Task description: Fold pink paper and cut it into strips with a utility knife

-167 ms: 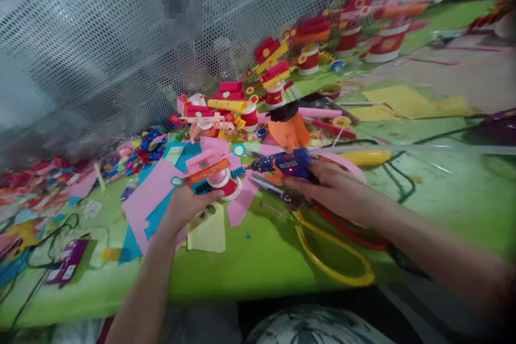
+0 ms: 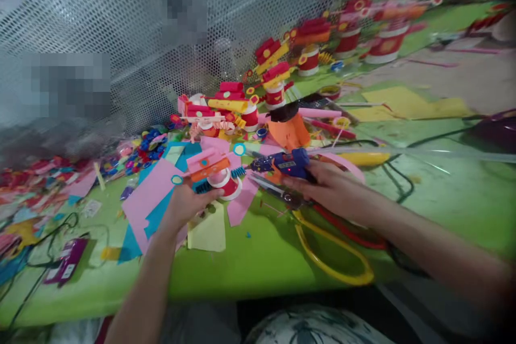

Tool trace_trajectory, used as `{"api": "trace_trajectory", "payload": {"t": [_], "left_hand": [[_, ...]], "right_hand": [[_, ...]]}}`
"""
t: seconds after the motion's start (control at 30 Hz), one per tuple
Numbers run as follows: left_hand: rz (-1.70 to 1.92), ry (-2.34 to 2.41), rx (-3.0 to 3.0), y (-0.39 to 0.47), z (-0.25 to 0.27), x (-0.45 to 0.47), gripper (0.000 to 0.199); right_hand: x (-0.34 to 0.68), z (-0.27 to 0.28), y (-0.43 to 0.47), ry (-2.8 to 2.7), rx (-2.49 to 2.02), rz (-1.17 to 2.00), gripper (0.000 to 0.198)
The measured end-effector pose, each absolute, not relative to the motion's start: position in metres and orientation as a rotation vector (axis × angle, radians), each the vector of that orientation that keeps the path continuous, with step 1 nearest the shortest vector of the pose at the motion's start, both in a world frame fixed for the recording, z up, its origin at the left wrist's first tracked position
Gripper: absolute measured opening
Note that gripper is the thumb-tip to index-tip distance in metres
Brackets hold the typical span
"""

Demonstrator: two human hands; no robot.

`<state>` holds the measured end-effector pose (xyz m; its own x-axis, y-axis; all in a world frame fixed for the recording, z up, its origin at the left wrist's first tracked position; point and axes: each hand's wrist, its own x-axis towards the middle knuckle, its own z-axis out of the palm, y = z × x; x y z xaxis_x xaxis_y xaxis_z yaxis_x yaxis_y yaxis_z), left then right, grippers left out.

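Note:
My left hand (image 2: 187,201) is closed around the near left side of a small paper figure (image 2: 229,187) with a red-and-white cup body. An orange and pink rolled-paper head sits on top of it, with blue coiled paper at its sides and round blue-rimmed discs at the ends of a stick. In my right hand (image 2: 322,180) is a blue hot glue gun (image 2: 291,164), its red light lit. The gun's nozzle points left, close to the figure's blue coil; whether they touch I cannot tell. Scissors (image 2: 334,258) with yellow and red handles lie below the gun.
Several finished-looking red and yellow paper figures (image 2: 275,94) stand in a row along the mesh panel (image 2: 121,37). Pink paper (image 2: 151,201) and blue scraps lie under the figure. A purple glue gun (image 2: 67,260) rests at left, with cords nearby. Coloured bits (image 2: 145,150) are heaped behind.

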<state>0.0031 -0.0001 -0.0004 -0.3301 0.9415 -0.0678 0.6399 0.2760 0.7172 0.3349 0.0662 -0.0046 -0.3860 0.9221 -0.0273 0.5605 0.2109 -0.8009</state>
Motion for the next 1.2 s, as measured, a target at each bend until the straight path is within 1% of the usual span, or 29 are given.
{"api": "trace_trajectory", "payload": {"t": [0.2,0.37,0.57,0.73,0.9,1.07,1.2], "left_hand": [[0.798,2.06,1.481,0.0017,0.0043,0.0093,0.071],[0.777,2.041,1.492,0.0028,0.0031,0.0077,0.071],[0.786,1.977,1.478,0.0034,0.001,0.0057,0.057],[0.802,1.981,1.427,0.0033,0.0011,0.0071,0.058],[0.805,1.992,1.399,0.0037,0.0025,0.0082,0.068],[0.809,1.958,1.4,0.0039,0.0007,0.0067,0.066],[0.821,1.923,1.413,0.0043,0.0001,0.0066,0.065]], "right_hand": [[0.3346,-0.0081,0.0699,-2.085,-1.425,1.069,0.062],[0.3341,-0.0103,0.0716,-2.097,-1.41,1.067,0.061],[0.3338,-0.007,0.0701,-2.106,-1.348,1.107,0.053],[0.333,-0.0048,0.0689,-2.102,-1.347,1.118,0.055],[0.332,-0.0063,0.0696,-2.104,-1.321,1.111,0.058],[0.3335,-0.0085,0.0694,-2.114,-1.345,1.109,0.058],[0.3341,-0.0099,0.0691,-2.13,-1.35,1.116,0.055]]}}
